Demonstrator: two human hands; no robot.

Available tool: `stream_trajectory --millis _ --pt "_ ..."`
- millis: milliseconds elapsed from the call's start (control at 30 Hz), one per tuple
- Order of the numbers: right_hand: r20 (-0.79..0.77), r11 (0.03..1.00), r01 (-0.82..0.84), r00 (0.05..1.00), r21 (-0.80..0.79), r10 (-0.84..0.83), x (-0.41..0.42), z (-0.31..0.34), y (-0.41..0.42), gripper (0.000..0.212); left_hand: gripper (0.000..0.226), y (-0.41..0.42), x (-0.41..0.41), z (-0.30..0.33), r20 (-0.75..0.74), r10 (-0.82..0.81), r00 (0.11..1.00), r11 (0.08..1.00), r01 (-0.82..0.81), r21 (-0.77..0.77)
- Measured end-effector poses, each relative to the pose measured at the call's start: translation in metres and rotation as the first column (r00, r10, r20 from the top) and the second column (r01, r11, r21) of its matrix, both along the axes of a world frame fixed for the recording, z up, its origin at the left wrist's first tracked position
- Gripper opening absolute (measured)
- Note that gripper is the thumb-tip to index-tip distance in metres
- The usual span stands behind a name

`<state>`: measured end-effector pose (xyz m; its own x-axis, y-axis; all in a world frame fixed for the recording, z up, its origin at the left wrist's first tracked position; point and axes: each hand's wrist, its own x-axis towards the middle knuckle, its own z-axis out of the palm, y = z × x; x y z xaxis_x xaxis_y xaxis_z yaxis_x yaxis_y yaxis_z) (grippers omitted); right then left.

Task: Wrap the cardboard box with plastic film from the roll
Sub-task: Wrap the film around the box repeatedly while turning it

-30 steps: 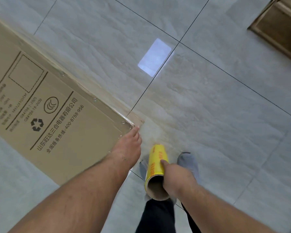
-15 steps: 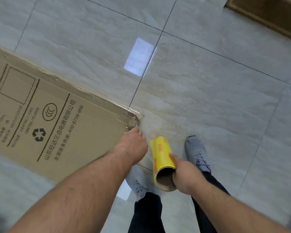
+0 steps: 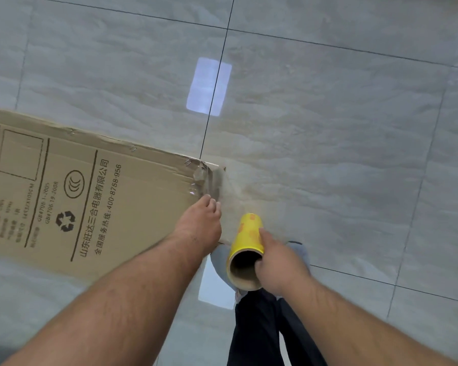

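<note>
Two hands work one corner in my head view: the left hand (image 3: 200,223) rests at the box's (image 3: 95,196) near corner, its fingers (image 3: 212,205) lying fairly straight on the film (image 3: 209,178) bunched there, gripping nothing that I can see. The right hand (image 3: 278,265) grips the roll (image 3: 246,249), thumb on the yellow wrap and fingers hooked into the open core, held just beside that corner above my shoes. The box is a long flat carton, tilted across the tiled floor (image 3: 328,128), printed face toward me. A thin clear sheet seems to run from corner to roll. I judge the wrap barely begun. To do this step well, I would keep the left hand pressing the film end flat, hold the roll close to the cardboard, and pull evenly so the sheet stays taut and unwrinkled round the edge.
</note>
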<state>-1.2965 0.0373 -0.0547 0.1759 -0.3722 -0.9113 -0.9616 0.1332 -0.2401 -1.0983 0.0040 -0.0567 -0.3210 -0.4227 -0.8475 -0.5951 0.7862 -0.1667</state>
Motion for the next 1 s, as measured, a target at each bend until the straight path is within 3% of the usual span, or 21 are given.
stream_trajectory --millis 100,167,433,567,667,733,833,933,1000 --pt "0.027 0.982 0.183 0.982 0.047 -0.184 -0.008 -0.001 0.009 0.08 0.059 0.007 0.002 -0.002 0.001 0.026 1.0 1.0 -0.026 0.007" --pt "0.041 0.978 0.196 0.979 0.071 -0.199 -0.011 -0.002 0.009 0.079 0.059 0.009 0.002 -0.005 -0.023 0.073 0.997 0.997 -0.072 0.014" --pt "0.051 0.979 -0.166 0.986 0.121 0.16 -0.006 0.005 0.031 0.095 0.06 0.019 -0.002 0.004 0.044 0.017 0.999 0.999 -0.019 0.047" --pt "0.06 0.958 -0.256 0.966 0.13 0.25 0.01 0.012 0.041 0.092 0.074 0.026 0.009 0.002 0.0 -0.072 0.997 0.997 0.072 0.041" --pt "0.05 0.95 -0.294 0.956 0.107 0.29 0.027 0.01 0.051 0.09 0.065 0.037 0.017 0.006 -0.048 -0.11 0.993 0.99 0.114 0.082" --pt "0.048 0.976 -0.208 0.978 0.07 0.205 0.035 0.011 0.064 0.087 0.062 0.044 0.022 0.006 -0.083 -0.141 0.987 0.988 0.145 0.055" --pt "-0.01 0.992 0.128 0.992 0.013 -0.128 0.029 0.013 0.086 0.08 0.054 0.047 0.025 0.003 -0.112 -0.133 0.985 0.989 0.139 0.052" --pt "-0.041 0.867 0.496 0.868 0.037 -0.495 0.027 0.007 0.103 0.078 0.05 0.054 0.026 -0.007 -0.073 -0.154 0.985 0.988 0.155 0.014" --pt "0.001 0.808 0.586 0.809 0.064 -0.588 0.032 0.002 0.109 0.084 0.058 0.059 0.027 -0.012 -0.065 -0.182 0.981 0.983 0.181 -0.027"
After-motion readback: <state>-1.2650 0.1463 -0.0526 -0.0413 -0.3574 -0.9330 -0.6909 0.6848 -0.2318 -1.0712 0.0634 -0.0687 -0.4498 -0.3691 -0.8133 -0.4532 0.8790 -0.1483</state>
